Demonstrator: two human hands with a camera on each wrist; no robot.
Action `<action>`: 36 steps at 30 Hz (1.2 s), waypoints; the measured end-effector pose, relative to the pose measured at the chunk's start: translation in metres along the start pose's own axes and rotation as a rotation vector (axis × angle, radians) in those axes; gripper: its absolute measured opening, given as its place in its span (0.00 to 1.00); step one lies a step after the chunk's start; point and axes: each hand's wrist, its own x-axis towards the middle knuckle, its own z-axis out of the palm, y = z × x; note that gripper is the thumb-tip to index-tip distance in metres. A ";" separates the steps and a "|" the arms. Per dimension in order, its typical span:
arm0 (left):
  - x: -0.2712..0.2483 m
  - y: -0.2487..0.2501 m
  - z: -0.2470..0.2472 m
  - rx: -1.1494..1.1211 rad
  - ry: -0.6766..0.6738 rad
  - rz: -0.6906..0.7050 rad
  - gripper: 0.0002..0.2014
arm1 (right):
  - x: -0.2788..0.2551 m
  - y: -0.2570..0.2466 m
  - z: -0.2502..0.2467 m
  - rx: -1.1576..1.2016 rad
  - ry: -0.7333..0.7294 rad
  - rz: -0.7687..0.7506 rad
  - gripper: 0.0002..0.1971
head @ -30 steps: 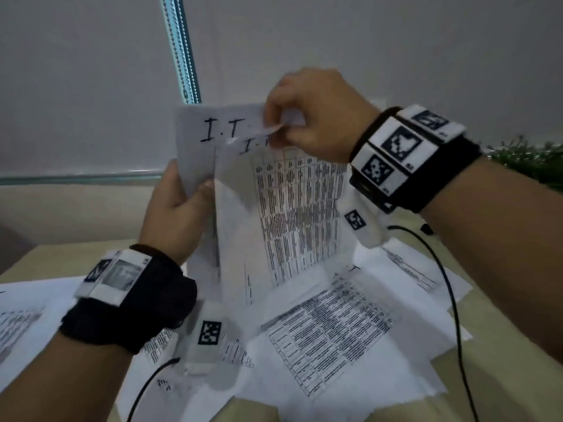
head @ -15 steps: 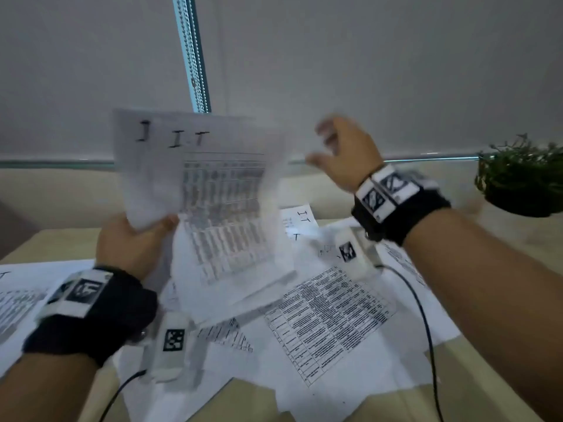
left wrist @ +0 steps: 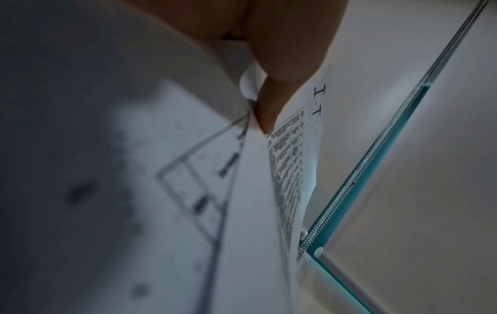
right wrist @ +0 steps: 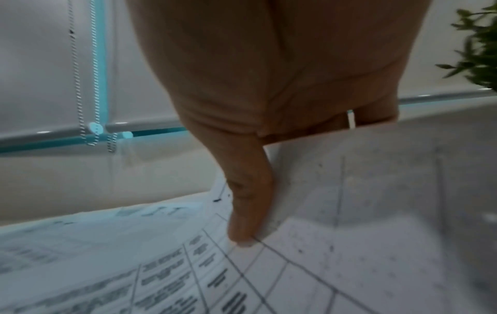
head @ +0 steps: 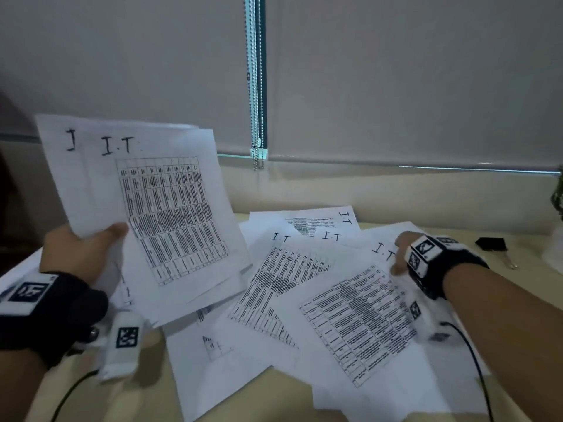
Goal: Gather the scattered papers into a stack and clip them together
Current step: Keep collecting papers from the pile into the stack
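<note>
My left hand [head: 106,239] holds a bunch of gathered papers [head: 158,214] upright above the table's left side, thumb [left wrist: 277,89] on the printed front and the fingers hidden behind. More printed sheets marked "I.T" [head: 283,278] lie scattered and overlapping on the table. My right hand [head: 399,263] is down at the top edge of the rightmost sheet [head: 359,324]. Its thumb [right wrist: 247,208] presses on the printed side while the edge of that sheet [right wrist: 363,201] curls up over the hidden fingers. A black binder clip [head: 490,243] lies at the back right.
The beige table [head: 530,278] stands against a wall with lowered roller blinds and a bead chain [head: 256,102]. A green plant [head: 559,193] sits at the right edge. Cables run from both wrist cameras across the table's front.
My right hand let go of the held bunch, swung right and down, and now takes a sheet on the table. My left hand carried the bunch leftward.
</note>
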 end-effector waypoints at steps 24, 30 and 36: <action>-0.003 -0.001 -0.018 0.093 0.065 0.112 0.18 | -0.024 -0.139 -0.024 0.499 0.167 -0.397 0.22; -0.010 0.002 -0.018 0.045 0.067 0.103 0.17 | -0.048 -0.128 -0.059 0.716 0.286 -0.544 0.16; -0.010 0.013 -0.011 -0.020 0.122 0.126 0.17 | -0.099 -0.073 -0.135 0.636 0.496 -0.712 0.05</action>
